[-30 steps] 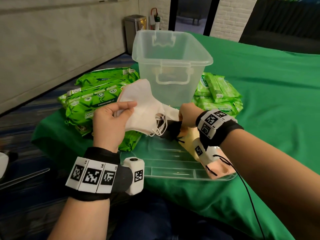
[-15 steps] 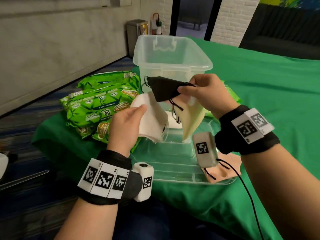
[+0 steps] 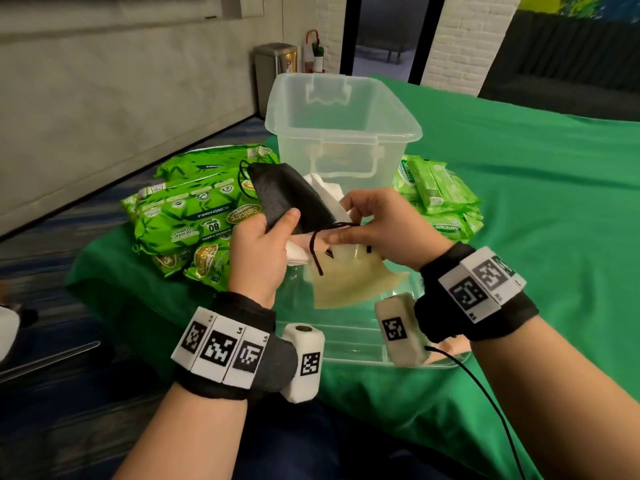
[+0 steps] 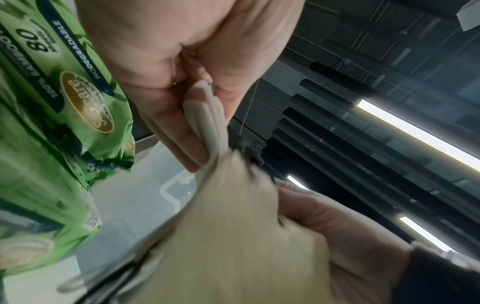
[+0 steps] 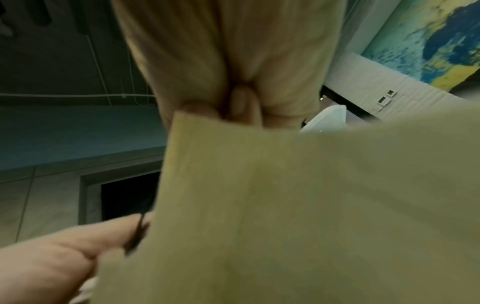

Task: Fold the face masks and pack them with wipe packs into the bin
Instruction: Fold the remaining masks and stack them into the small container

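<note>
In front of the clear plastic bin (image 3: pixel 346 133), both hands hold a bunch of folded face masks. My left hand (image 3: pixel 263 244) grips a black mask (image 3: pixel 287 199) lying on top of a white mask (image 3: pixel 325 188), thumb pressed on the black one. In the left wrist view the white mask's folded edges (image 4: pixel 207 115) sit between the left hand's fingers. My right hand (image 3: pixel 374 230) pinches a pale yellow mask (image 3: pixel 346 282), which hangs down beneath it, and the black ear loop (image 3: pixel 318 244). The yellow mask (image 5: pixel 285 205) fills the right wrist view.
Large green wipe packs (image 3: pixel 194 216) lie stacked left of the bin, smaller green packs (image 3: pixel 436 199) to its right. The bin's clear lid (image 3: pixel 346 344) lies on the green cloth (image 3: pixel 519 202) under my hands, a peach mask partly hidden beneath my right wrist. Floor lies to the left.
My right hand lifted the black and yellow masks from the lid and brought them to the left hand. The black mask now lies on the white one under my left thumb.
</note>
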A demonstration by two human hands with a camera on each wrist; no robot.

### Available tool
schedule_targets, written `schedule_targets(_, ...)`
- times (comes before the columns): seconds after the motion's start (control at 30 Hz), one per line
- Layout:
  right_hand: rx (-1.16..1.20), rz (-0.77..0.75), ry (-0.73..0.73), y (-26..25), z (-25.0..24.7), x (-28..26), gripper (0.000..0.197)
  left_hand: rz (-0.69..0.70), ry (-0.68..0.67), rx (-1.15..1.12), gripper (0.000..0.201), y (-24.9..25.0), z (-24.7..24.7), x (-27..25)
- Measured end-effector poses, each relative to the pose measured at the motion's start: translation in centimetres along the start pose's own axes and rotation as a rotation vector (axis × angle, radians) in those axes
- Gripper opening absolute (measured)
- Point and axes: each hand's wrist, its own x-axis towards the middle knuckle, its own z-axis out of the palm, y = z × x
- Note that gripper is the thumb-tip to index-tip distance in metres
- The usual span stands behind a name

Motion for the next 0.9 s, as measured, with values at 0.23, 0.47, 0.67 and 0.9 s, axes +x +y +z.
schedule_targets(0.23, 0.205, 0.112, 0.211, 0.1, -2.6, -0.1, 0.031, 0.055, 0.042, 0.177, 0.016, 1.2, -0.6, -0.1)
schedule_targets(0.47, 0.115, 0.135, 0.394, 0.2, -4.4, 0.4, 0.035, 0.129, -0.125, 0.334, 0.015, 0.4, -0.1, -0.5)
schedule_targets(0.67, 0.396, 0.040, 0.338, -1.3, -3.6, 0.0, 0.034, 0.175, -0.208, 0.298, 0.077, 0.7, 0.1, -1.2)
schedule_targets(0.9, 0.153, 0.287, 0.397, 1.2, -3.1, 1.1, 0.036, 0.246, -0.216, 0.380, 0.041, 0.6, -0.4, -0.6)
